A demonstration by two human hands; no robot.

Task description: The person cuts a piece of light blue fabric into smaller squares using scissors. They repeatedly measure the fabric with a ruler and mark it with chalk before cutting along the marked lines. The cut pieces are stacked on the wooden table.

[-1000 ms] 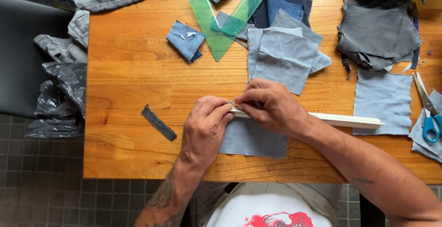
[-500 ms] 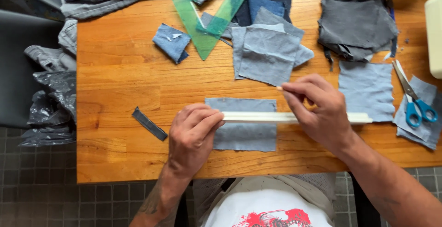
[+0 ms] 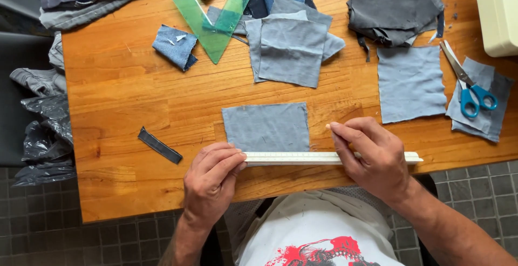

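Observation:
A grey-blue fabric rectangle [image 3: 267,126] lies flat on the wooden table [image 3: 124,99]. A white ruler [image 3: 302,158] lies along its near edge. My left hand [image 3: 211,179] presses the ruler's left end with its fingertips. My right hand [image 3: 372,157] rests over the ruler's right part, fingers curled at the fabric's lower right corner; whether it holds a small marker I cannot tell.
A dark fabric strip [image 3: 159,145] lies left. Behind are a green set square [image 3: 213,12], a folded denim scrap [image 3: 175,46], stacked grey squares [image 3: 291,47], a dark cloth pile [image 3: 396,7], another grey square [image 3: 410,82], blue-handled scissors [image 3: 468,82] and a cream machine [image 3: 499,12].
The ruler has slid from the fabric's middle down to its near edge. Both hands moved toward me with it, and my right hand shifted along the ruler.

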